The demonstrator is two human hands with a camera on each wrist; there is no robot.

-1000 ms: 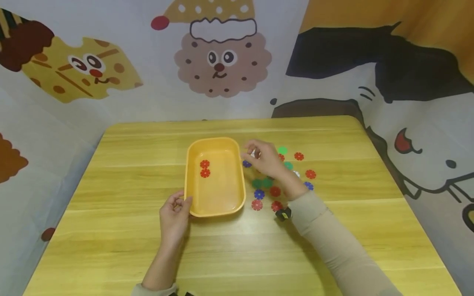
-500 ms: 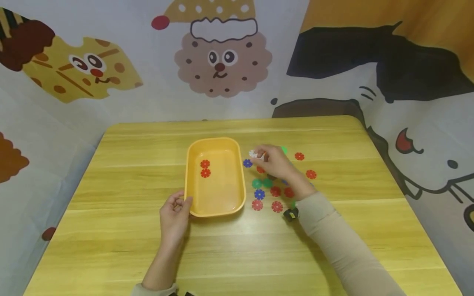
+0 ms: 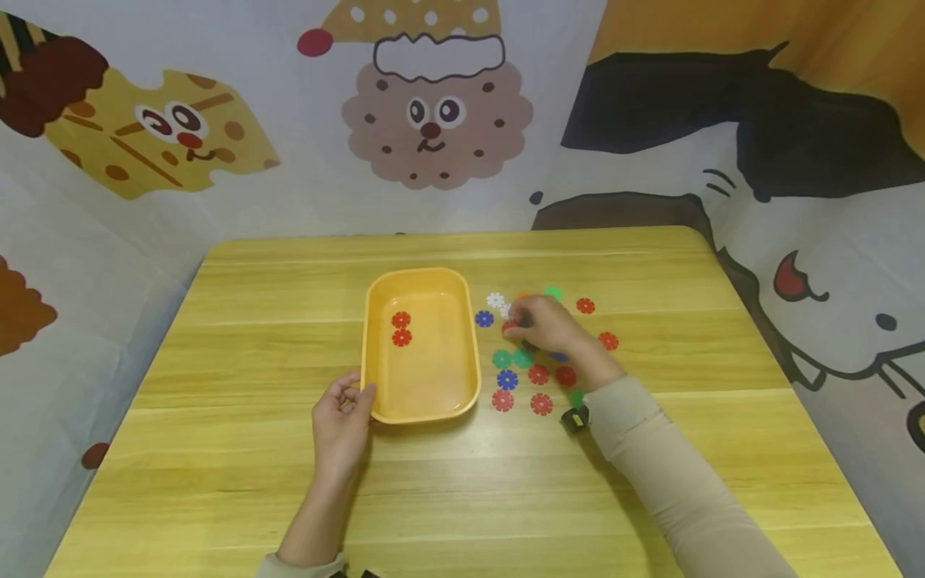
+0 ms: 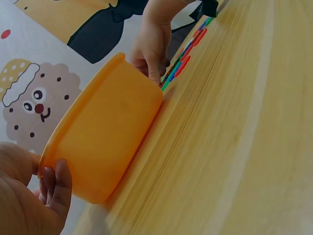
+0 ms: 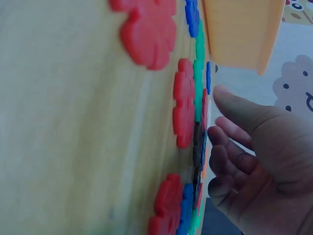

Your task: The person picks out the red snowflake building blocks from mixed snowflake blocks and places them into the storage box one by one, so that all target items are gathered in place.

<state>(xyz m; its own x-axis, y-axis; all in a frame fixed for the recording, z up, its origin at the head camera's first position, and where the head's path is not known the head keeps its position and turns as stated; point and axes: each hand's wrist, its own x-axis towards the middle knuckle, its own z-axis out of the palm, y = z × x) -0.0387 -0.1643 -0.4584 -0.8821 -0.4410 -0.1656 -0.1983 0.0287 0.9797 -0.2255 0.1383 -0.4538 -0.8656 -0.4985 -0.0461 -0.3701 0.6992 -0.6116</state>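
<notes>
At the near left corner of a yellow-orange plastic tray (image 3: 433, 377), my left hand (image 3: 340, 421) grips the rim, thumb on top and fingers curled against the outer wall, as the left wrist view shows. Two red snowflake-shaped building discs (image 3: 401, 320) lie inside, one behind the other. To the right, my right hand (image 3: 552, 325) hovers low over loose discs, its fingertips right at a red disc (image 3: 510, 328). The right wrist view shows a gap between thumb and bent fingers, nothing held there. My palm hides some of the discs beneath.
Around my right hand lie several more discs: white (image 3: 495, 299), blue (image 3: 484, 319), green (image 3: 502, 359) and red (image 3: 541, 404). The wooden table (image 3: 217, 449) ends at the back against a cartoon-printed cloth (image 3: 289, 201).
My right hand has moved right and toward me, from beside the tray's rim over the white disc to the red disc, uncovering the white ones. My left hand and the tray stay put.
</notes>
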